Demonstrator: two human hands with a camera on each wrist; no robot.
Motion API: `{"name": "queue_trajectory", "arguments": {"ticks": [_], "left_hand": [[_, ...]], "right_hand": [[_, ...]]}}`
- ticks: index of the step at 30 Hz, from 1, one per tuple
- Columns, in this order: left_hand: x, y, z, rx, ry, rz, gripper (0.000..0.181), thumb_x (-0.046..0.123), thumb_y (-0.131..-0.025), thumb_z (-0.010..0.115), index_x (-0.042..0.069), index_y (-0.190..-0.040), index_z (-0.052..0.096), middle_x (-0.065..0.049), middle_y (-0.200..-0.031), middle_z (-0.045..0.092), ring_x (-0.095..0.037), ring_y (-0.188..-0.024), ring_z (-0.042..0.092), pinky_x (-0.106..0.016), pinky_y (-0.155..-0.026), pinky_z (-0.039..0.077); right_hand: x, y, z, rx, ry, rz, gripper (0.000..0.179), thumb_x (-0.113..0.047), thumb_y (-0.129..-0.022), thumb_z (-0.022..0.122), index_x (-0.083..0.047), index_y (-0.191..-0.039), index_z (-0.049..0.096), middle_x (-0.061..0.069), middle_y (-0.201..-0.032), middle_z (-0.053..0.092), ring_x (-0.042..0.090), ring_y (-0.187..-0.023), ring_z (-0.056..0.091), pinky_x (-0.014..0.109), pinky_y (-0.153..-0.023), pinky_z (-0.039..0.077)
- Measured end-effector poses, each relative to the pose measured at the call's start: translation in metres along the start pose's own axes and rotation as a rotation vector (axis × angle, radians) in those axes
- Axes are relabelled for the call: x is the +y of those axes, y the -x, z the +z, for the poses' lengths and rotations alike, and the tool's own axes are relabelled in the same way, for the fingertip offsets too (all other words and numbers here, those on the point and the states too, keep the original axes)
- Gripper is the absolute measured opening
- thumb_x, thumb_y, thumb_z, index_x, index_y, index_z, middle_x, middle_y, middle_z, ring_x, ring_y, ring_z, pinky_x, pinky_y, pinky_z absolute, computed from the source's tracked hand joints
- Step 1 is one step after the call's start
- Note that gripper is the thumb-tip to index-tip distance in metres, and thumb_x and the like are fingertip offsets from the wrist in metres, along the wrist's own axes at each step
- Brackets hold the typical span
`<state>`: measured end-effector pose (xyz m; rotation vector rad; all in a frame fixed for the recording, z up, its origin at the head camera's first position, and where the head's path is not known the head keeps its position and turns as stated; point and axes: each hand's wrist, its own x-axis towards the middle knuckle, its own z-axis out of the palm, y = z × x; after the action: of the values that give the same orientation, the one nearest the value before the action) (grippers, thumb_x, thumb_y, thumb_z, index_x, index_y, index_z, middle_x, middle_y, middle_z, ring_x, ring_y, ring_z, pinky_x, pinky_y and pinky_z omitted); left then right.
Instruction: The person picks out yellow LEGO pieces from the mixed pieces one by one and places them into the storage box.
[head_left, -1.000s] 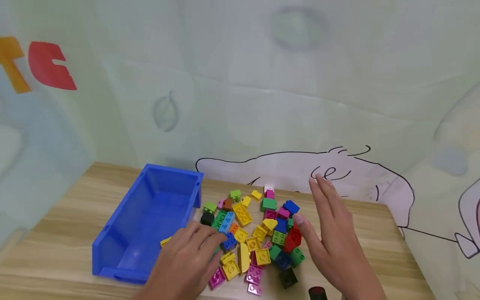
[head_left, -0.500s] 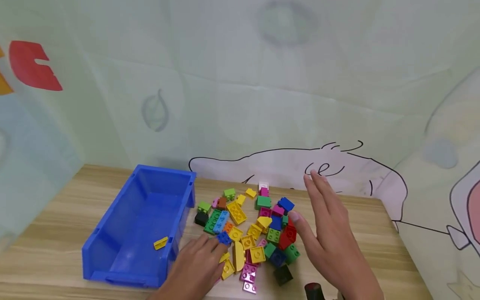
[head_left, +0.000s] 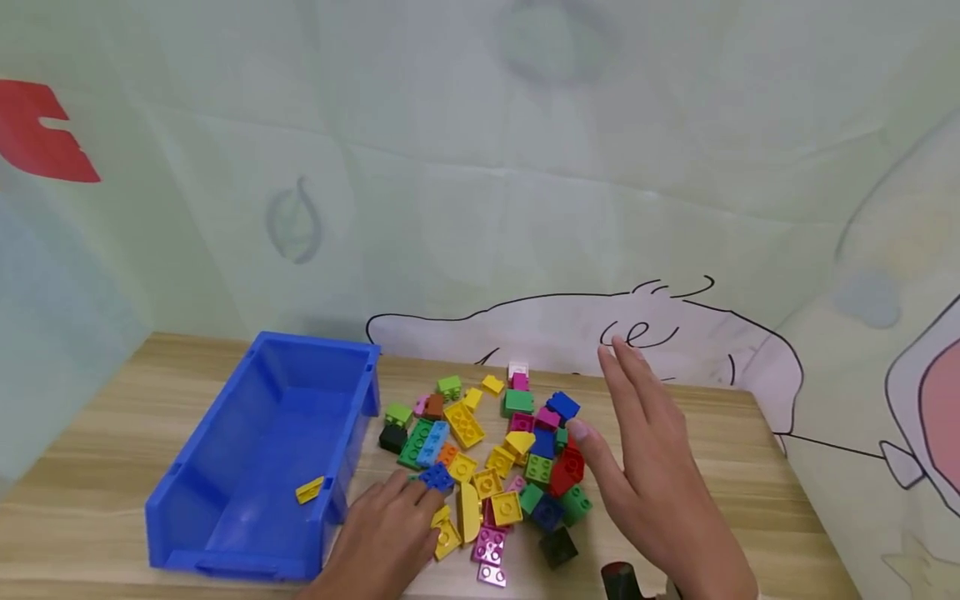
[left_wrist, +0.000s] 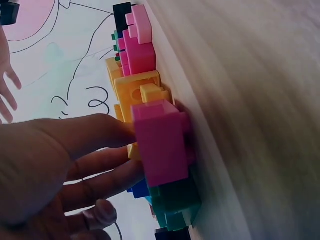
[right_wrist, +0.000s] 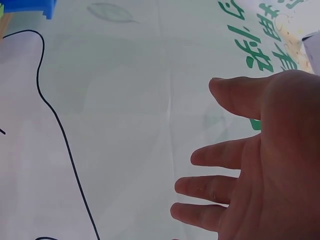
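My left hand (head_left: 390, 529) reaches down at the near left side of a pile of toy building bricks, its fingers bent. A small yellow brick (head_left: 441, 517) lies at its index fingertip, over another yellow brick (head_left: 447, 542). In the left wrist view, a magenta brick (left_wrist: 161, 145) hides the fingertips and thumb tip, with a teal brick (left_wrist: 176, 202) beside it. I cannot tell whether the fingers grip a brick. My right hand (head_left: 656, 467) is raised at the pile's right side, fingers extended, holding nothing. In the right wrist view, the right hand (right_wrist: 260, 165) shows spread fingers against the backdrop.
A blue bin (head_left: 255, 467) stands left of the pile, a single yellow brick (head_left: 309, 490) inside it. Pink bricks (head_left: 489, 546) and a black brick (head_left: 558, 547) lie at the pile's near edge. A dark cylindrical object (head_left: 621, 579) is at the bottom. A printed backdrop (head_left: 450, 208) hangs behind the table.
The view has turned slightly right, so everything sits further left. My left hand has come nearer and lower over the pile, away from the bin wall. My right hand keeps its pose.
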<state>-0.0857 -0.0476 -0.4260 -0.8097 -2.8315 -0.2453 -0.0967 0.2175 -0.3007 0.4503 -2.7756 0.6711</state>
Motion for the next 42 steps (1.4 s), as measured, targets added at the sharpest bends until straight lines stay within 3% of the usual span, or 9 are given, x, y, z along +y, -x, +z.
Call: {"name": "queue_trajectory", "arguments": {"ticks": [8, 13, 17, 23, 30, 36, 42], "left_hand": [[-0.001, -0.001, 0.002, -0.056, 0.040, -0.034, 0.028, 0.030, -0.076, 0.085, 0.011, -0.095, 0.076, -0.001, -0.088, 0.068, -0.019, -0.083, 0.057, -0.038, -0.070, 0.053], [0.000, -0.001, 0.001, -0.009, 0.016, -0.014, 0.026, 0.028, -0.075, 0.085, 0.011, -0.094, 0.077, -0.001, -0.086, 0.068, -0.018, -0.081, 0.057, -0.036, -0.069, 0.054], [0.002, -0.001, -0.008, 0.030, -0.002, 0.020, 0.026, 0.029, -0.075, 0.085, 0.012, -0.093, 0.077, -0.001, -0.085, 0.067, -0.017, -0.079, 0.056, -0.034, -0.068, 0.053], [0.007, -0.001, -0.032, 0.041, -0.033, 0.038, 0.026, 0.032, -0.079, 0.083, 0.013, -0.096, 0.077, 0.000, -0.086, 0.068, -0.016, -0.077, 0.056, -0.031, -0.065, 0.052], [0.000, 0.012, -0.066, 0.167, -0.098, 0.016, 0.031, 0.034, -0.079, 0.083, 0.012, -0.101, 0.078, -0.001, -0.093, 0.071, -0.015, -0.079, 0.057, -0.029, -0.069, 0.054], [-0.026, 0.024, -0.096, 0.326, -0.130, -0.069, 0.037, 0.028, -0.076, 0.086, 0.006, -0.103, 0.076, -0.007, -0.093, 0.071, -0.018, -0.074, 0.054, -0.031, -0.060, 0.049], [-0.055, 0.033, -0.110, 0.406, -0.176, -0.068, 0.041, 0.022, -0.071, 0.085, -0.001, -0.103, 0.074, -0.012, -0.090, 0.071, -0.025, -0.072, 0.055, -0.038, -0.059, 0.050]], "right_hand": [[0.000, 0.000, 0.000, -0.003, 0.003, 0.016, 0.075, -0.043, -0.102, 0.055, -0.029, -0.162, 0.011, -0.004, -0.167, 0.007, 0.029, -0.150, 0.009, 0.069, -0.108, 0.018], [-0.001, 0.000, 0.001, -0.006, 0.011, 0.020, 0.077, -0.043, -0.102, 0.055, -0.029, -0.162, 0.010, -0.004, -0.167, 0.006, 0.029, -0.150, 0.008, 0.070, -0.108, 0.018], [-0.003, 0.001, -0.001, -0.007, 0.012, 0.023, 0.077, -0.044, -0.102, 0.055, -0.029, -0.162, 0.010, -0.004, -0.167, 0.005, 0.029, -0.150, 0.009, 0.070, -0.107, 0.019], [-0.003, 0.001, -0.001, -0.008, 0.007, 0.010, 0.077, -0.043, -0.102, 0.055, -0.029, -0.162, 0.010, -0.003, -0.167, 0.005, 0.030, -0.150, 0.008, 0.070, -0.107, 0.019], [-0.003, 0.000, 0.003, -0.011, 0.003, 0.005, 0.077, -0.042, -0.102, 0.056, -0.028, -0.162, 0.011, -0.004, -0.167, 0.003, 0.030, -0.150, 0.006, 0.072, -0.106, 0.018], [-0.003, -0.003, 0.004, -0.007, 0.006, -0.008, 0.077, -0.041, -0.102, 0.057, -0.027, -0.162, 0.011, -0.003, -0.167, 0.004, 0.029, -0.150, 0.006, 0.070, -0.108, 0.018], [-0.004, 0.000, 0.004, -0.019, 0.019, 0.017, 0.078, -0.043, -0.102, 0.056, -0.027, -0.162, 0.011, -0.001, -0.167, 0.004, 0.031, -0.150, 0.007, 0.070, -0.107, 0.018]]}}
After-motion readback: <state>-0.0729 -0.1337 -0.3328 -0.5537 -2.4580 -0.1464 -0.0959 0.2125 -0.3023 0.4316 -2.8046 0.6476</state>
